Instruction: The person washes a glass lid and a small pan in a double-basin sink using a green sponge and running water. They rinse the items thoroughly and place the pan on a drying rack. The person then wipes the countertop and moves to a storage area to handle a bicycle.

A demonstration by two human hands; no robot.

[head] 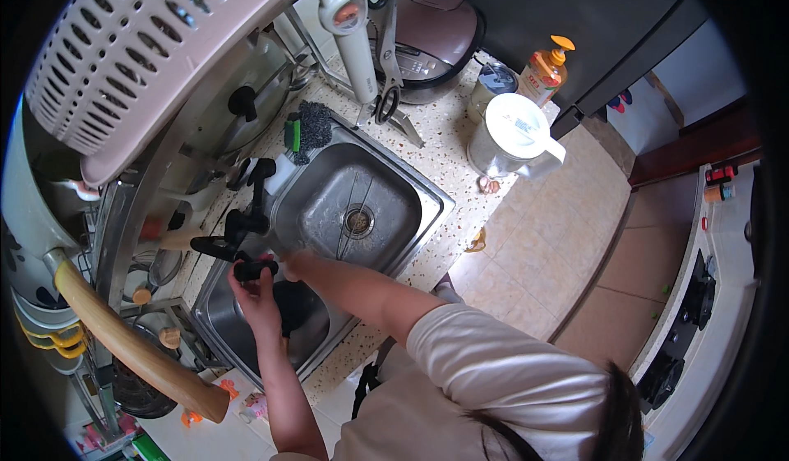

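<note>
My left hand (pixel 256 291) is around the black spout head of the kitchen faucet (pixel 256 269), above the left basin of a steel double sink (pixel 231 304). My right hand (pixel 297 265) is blurred beside the spout head, near the divider between the basins; its fingers are hard to make out. Below the hands, a dark object (pixel 296 307) lies in the left basin, partly hidden. In the right basin (pixel 388 177), thin sticks (pixel 348 220) lie across the drain. A dark mesh scourer (pixel 315 122) and a green sponge (pixel 292 135) sit at the sink's back corner.
Kitchen scissors (pixel 388 60) and a grey-white peeler-like tool (pixel 354 48) hang above the counter. Beyond stand a rice cooker (pixel 431 23), an orange pump bottle (pixel 543 73) and a white-lidded jug (pixel 511 134), with garlic (pixel 489 185) beside it. A pink colander (pixel 142 60) and a wooden pan handle (pixel 135 338) overhang the left.
</note>
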